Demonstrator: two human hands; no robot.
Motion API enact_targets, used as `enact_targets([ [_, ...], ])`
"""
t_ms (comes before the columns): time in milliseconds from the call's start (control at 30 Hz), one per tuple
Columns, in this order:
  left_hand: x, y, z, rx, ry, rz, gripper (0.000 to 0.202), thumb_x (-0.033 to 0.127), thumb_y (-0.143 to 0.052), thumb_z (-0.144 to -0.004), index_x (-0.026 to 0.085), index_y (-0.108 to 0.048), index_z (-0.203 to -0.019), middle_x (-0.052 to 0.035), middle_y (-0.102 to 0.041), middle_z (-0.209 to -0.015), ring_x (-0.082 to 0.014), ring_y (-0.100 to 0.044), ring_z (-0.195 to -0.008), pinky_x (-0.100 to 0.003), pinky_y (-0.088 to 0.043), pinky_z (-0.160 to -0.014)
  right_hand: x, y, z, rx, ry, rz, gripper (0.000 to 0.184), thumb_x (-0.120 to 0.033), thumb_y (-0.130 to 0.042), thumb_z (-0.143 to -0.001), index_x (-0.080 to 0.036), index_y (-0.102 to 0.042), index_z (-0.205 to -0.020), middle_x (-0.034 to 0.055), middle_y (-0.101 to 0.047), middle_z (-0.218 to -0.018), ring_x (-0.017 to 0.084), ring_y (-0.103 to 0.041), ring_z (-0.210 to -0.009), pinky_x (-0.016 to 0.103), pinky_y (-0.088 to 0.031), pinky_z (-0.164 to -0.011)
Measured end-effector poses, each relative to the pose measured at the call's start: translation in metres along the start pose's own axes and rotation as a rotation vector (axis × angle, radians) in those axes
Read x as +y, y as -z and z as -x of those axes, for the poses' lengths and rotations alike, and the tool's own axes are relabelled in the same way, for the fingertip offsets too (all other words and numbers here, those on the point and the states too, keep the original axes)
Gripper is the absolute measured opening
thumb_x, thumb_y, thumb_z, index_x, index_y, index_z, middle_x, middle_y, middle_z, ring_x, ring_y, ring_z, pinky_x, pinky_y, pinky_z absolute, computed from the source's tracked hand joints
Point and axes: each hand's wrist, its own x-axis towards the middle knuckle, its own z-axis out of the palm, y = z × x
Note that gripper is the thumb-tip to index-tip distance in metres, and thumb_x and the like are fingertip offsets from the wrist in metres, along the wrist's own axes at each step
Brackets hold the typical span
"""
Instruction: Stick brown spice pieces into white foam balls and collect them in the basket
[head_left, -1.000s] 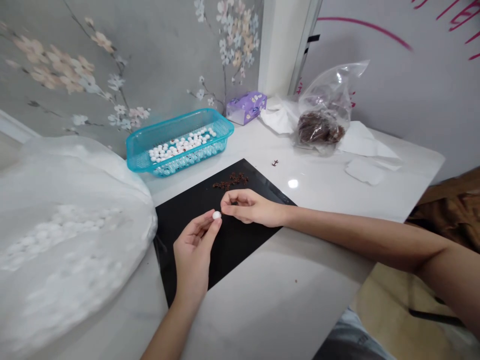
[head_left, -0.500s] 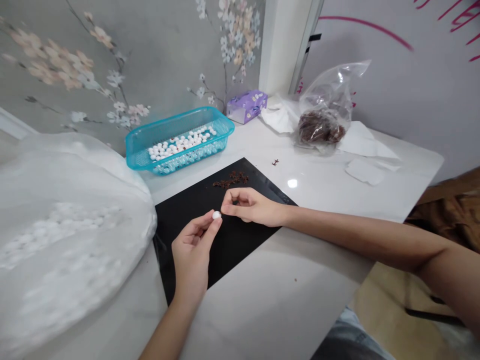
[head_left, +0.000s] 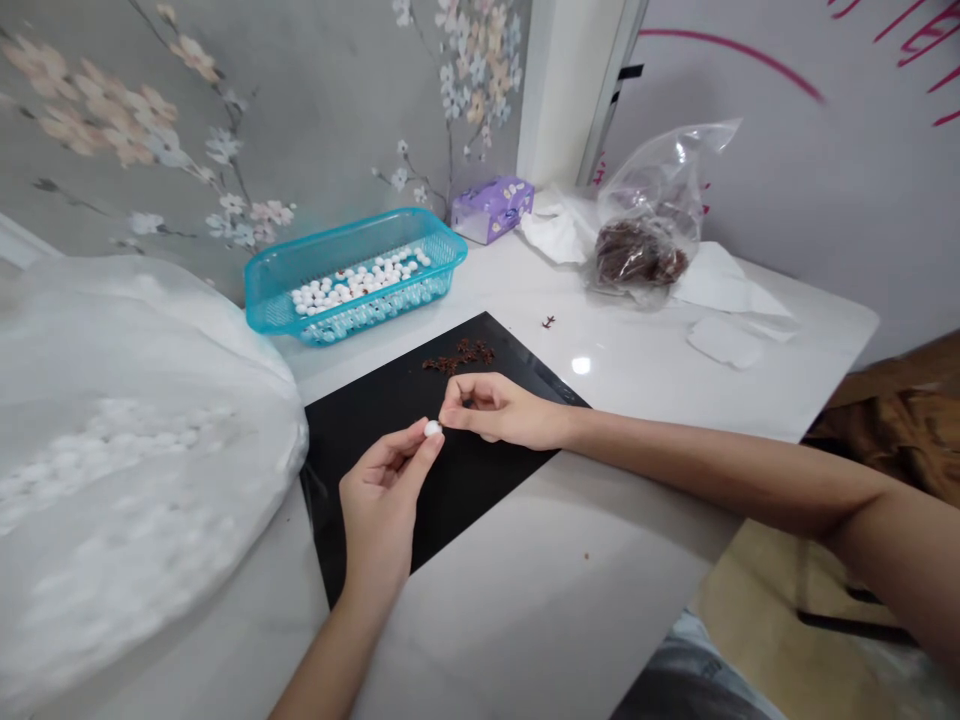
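Note:
Between the thumb and forefinger of my left hand (head_left: 382, 490) is a small white ball (head_left: 433, 428), held over a black mat (head_left: 465, 500). My right hand (head_left: 499, 410) is closed in a pinch at the ball's right side, its fingertips touching or almost touching it. What those fingertips hold is too small to make out; a brownish speck shows there. Just beyond my right hand, a little heap of dark brown twig-like pieces (head_left: 459, 356) lies on the mat.
A blue plastic basket (head_left: 259, 290) holds many white balls. At left bulges a large translucent bag (head_left: 150, 330) of white balls. Further back are a purple tissue pack (head_left: 491, 210), a clear bag of brown pieces (head_left: 637, 255) and white paper (head_left: 724, 340). One brown piece (head_left: 549, 322) lies alone.
The view has shifted slightly, moving everything a little left and up in the picture. Both hands keep the same pose around the white ball.

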Motion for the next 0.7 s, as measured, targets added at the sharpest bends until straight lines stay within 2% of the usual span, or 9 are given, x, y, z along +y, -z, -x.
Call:
enact_targets([
  [267, -0.0005, 0.0014, 0.0009, 0.0, -0.002, -0.006, 0.023, 0.027, -0.077, -0.061, 0.02, -0.072, -0.083, -0.0034, -0.072, -0.088, -0.0181, -0.065, -0.088, -0.033, -0.05, -0.087, 0.0006, 0.0004, 0.0001, -0.023, -0.017, -0.036, 0.034, -0.045, -0.068, -0.07, -0.015, -0.05, -0.073, -0.0071, -0.045, -0.06, 0.002, -0.033, -0.044, 0.015, -0.027, -0.035],
  [467, -0.0027, 0.0048, -0.0004, -0.051, -0.021, 0.012, 0.021, 0.024, -0.077, -0.061, 0.021, -0.072, -0.081, -0.0019, -0.072, -0.083, -0.0165, -0.065, -0.084, -0.03, -0.051, -0.083, -0.0022, 0.0016, 0.0001, -0.087, -0.065, -0.181, 0.032, -0.039, -0.069, -0.071, -0.015, -0.049, -0.071, -0.0106, -0.039, -0.051, 0.0, -0.023, -0.038, 0.015, -0.019, -0.032],
  [700, -0.002, 0.0047, -0.0011, -0.045, 0.004, 0.008, 0.021, 0.024, -0.078, -0.061, 0.021, -0.072, -0.08, -0.0021, -0.072, -0.083, -0.0158, -0.065, -0.083, -0.029, -0.051, -0.083, -0.0024, 0.0017, -0.0012, -0.102, -0.098, -0.215, 0.03, -0.035, -0.069, -0.072, -0.016, -0.047, -0.072, -0.0117, -0.038, -0.05, 0.0, -0.022, -0.036, 0.014, -0.017, -0.031],
])
